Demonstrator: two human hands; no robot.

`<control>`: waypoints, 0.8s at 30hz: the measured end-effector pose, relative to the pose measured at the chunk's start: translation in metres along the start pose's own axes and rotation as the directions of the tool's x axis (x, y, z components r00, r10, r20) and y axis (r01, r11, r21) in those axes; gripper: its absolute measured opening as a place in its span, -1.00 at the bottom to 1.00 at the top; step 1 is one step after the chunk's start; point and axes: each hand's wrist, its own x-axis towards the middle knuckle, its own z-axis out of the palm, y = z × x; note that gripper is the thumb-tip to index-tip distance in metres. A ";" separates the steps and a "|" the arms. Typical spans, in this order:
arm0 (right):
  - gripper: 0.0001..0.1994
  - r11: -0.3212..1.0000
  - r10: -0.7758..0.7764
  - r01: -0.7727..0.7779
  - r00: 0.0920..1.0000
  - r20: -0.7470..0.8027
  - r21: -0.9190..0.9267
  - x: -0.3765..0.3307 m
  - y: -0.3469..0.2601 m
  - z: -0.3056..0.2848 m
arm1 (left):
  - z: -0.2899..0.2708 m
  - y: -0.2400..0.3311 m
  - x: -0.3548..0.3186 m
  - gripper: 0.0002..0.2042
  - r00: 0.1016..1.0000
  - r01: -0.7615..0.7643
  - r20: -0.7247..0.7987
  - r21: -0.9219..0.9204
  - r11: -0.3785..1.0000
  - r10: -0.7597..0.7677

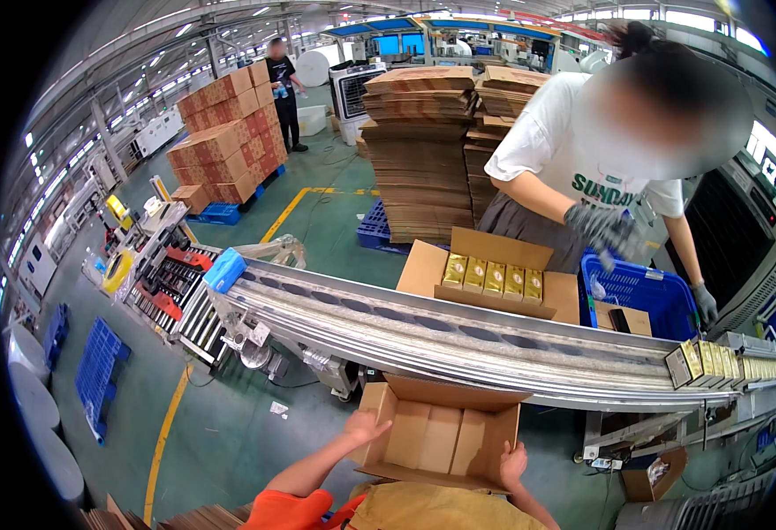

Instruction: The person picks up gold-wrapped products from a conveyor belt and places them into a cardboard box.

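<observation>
An open brown cardboard carton [425, 438] with nothing inside is in front of my body, on the near side of the conveyor. My left hand [367, 427] grips its left side, the thumb reaching over the edge. On the opposite side my right hand [512, 464] holds the right wall, fingers curled at its rim. The raised far flap [458, 394] of this carton stands close to the conveyor's near rail. Across the conveyor, another open carton [420, 268] holds a row of gold packets [493, 280].
A conveyor [388, 311] crosses in front of me, with gold packets [707, 364] lined up at its right end. Opposite stands a gloved co-worker [538, 168] beside a blue crate [670, 305]. Behind are stacked flattened cartons [417, 159]. A blue pallet [101, 375] lies left.
</observation>
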 end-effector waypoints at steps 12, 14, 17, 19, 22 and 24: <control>-0.62 0.996 -0.046 0.036 0.992 -0.115 -0.086 -0.001 0.005 0.006 | -0.294 0.209 -0.201 -0.82 0.068 -0.859 -0.680 -0.412 -0.304 0.730; -0.64 0.999 -0.020 0.025 0.993 0.119 -0.039 0.008 0.000 -0.008 | -0.313 0.221 -0.228 -0.85 0.049 -0.820 -0.701 -0.435 -0.372 0.711; -0.64 0.999 0.005 -0.001 0.994 0.108 -0.033 0.009 0.003 -0.007 | -0.326 0.233 -0.246 -0.85 0.007 -0.842 -0.741 -0.366 -0.396 0.671; -0.64 0.999 0.005 -0.002 0.997 0.082 -0.036 0.007 0.004 -0.004 | -0.322 0.233 -0.244 -0.85 -0.057 -0.878 -0.787 -0.253 -0.406 0.614; -0.64 0.999 0.002 0.001 0.997 0.075 -0.040 0.004 0.004 -0.001 | -0.311 0.235 -0.243 -0.85 -0.188 -0.945 -0.852 0.022 -0.326 0.489; -0.65 0.999 0.009 -0.006 0.998 0.056 -0.044 0.003 0.007 -0.001 | -0.306 0.238 -0.242 -0.85 -0.303 -0.948 -0.875 0.236 -0.213 0.378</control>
